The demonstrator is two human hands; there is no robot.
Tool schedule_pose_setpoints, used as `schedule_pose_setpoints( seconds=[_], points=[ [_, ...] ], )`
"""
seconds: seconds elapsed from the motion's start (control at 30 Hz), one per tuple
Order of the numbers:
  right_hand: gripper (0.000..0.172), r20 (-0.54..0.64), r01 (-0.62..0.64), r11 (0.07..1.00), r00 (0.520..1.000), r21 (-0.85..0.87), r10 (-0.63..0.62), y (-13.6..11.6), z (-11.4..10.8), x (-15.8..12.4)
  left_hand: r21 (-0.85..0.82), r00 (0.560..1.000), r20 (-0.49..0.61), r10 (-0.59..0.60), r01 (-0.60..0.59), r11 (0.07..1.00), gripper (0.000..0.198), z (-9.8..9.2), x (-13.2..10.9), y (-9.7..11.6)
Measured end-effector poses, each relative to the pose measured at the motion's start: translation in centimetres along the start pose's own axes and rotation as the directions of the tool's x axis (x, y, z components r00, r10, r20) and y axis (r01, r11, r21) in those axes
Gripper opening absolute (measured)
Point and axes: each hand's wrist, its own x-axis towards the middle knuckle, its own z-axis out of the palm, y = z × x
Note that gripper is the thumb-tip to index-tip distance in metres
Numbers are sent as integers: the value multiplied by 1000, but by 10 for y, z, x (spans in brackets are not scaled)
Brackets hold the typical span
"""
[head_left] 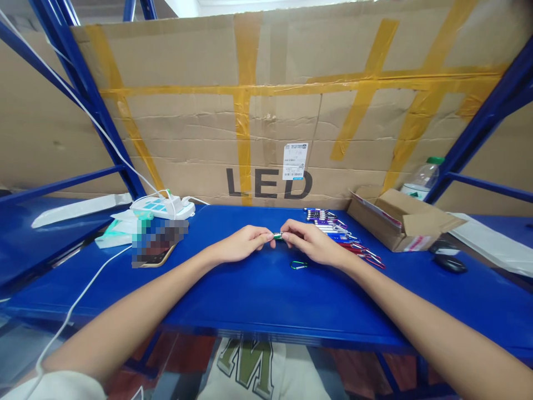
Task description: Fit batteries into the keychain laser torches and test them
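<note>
One huge LED-printed cardboard panel (187,133) is stood behind a blue table (233,300). Over its middle, the left hand (239,244) and right hand (310,243) are both curled in, and some little green thing (277,236), kinda hidden, is pinched between their fingertips.

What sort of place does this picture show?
Probably a storeroom or small workshop: a blue frame around a blue table, a large taped cardboard panel marked LED, and an open carton.
</note>
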Motion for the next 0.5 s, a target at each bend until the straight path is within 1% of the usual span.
schedule_pose_setpoints(
  seconds=[0.2,0.33,0.4,0.47,0.5],
  points=[
    [26,-8,23,999,1000,-41,-24,0,1,0,-104,999,20,-33,35,994,62,0,1,0],
    [23,-43,64,992,997,-105,-69,-1,2,-1,-263,996,65,-62,77,962,65,2,2,0],
    [22,-72,74,990,994,-119,-83,-2,2,-1,-309,995,72,-70,89,947,65,4,3,-1],
    [23,-109,52,996,992,-71,-59,-3,4,0,-261,998,20,-52,55,964,61,5,3,0],
    [24,-123,24,1000,992,-5,-25,-4,5,1,-196,999,-26,-25,19,980,58,5,3,0]
  ],
)
